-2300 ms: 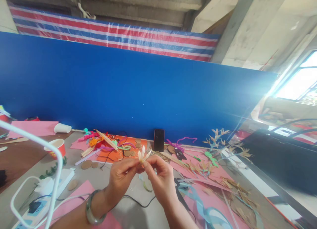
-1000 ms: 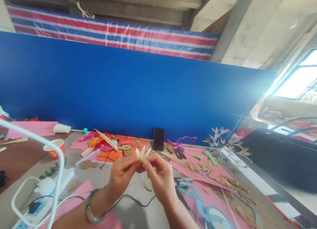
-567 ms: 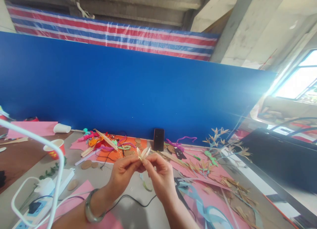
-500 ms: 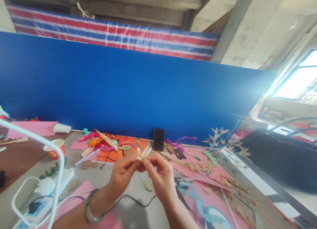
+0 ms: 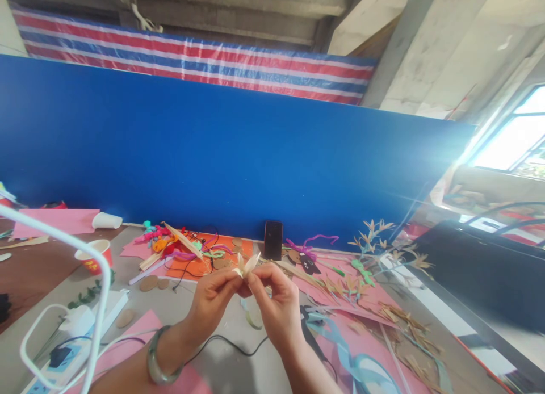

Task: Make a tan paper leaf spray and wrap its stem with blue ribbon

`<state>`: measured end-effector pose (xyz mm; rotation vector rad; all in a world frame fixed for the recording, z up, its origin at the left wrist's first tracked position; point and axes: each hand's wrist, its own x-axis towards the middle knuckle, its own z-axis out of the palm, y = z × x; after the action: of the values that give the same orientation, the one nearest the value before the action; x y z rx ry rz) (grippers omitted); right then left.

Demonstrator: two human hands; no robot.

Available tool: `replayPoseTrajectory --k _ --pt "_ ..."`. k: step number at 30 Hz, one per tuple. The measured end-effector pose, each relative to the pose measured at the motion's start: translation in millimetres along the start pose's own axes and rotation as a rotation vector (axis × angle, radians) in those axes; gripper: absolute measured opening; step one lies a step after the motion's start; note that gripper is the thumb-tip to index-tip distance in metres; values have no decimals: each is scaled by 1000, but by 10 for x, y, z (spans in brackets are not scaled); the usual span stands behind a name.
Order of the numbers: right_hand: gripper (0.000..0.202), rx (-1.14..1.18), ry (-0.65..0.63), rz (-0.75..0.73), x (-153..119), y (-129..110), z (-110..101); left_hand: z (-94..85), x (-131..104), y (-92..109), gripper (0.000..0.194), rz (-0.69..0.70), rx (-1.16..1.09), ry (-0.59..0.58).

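A small pale flower with pointed, dried-husk-like petals (image 5: 247, 264) is pinched between my two hands above the middle of the table. My left hand (image 5: 214, 296) has its thumb and forefinger closed at the flower's left side, and a bangle circles that wrist. From the right, my right hand (image 5: 277, 301) grips the flower's base with thumb and forefinger. The petals point upward, while the fingertips hide the base. Below the hands lies a curled strip of ribbon (image 5: 251, 316) on the grey table (image 5: 232, 334).
A phone (image 5: 273, 240) leans on the blue partition (image 5: 238, 155). Coloured yarn (image 5: 159, 235) lies back left, beside a red paper cup (image 5: 96, 255). Finished-looking husk flowers (image 5: 374, 235), blue ribbon (image 5: 347, 348) and pink paper (image 5: 383, 294) are on the right. A power strip (image 5: 55, 363) sits front left.
The petals look slightly more spread and turned between my fingertips. Both hands stay in nearly the same place, still pinching the flower.
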<state>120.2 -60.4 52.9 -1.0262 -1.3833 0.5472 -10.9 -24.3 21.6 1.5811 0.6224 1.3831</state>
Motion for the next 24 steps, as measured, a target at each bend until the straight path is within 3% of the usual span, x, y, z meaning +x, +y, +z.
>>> replayPoseTrajectory --k 24 --pt "19 27 -30 -2 -2 -20 8 14 24 27 24 -166 -217 15"
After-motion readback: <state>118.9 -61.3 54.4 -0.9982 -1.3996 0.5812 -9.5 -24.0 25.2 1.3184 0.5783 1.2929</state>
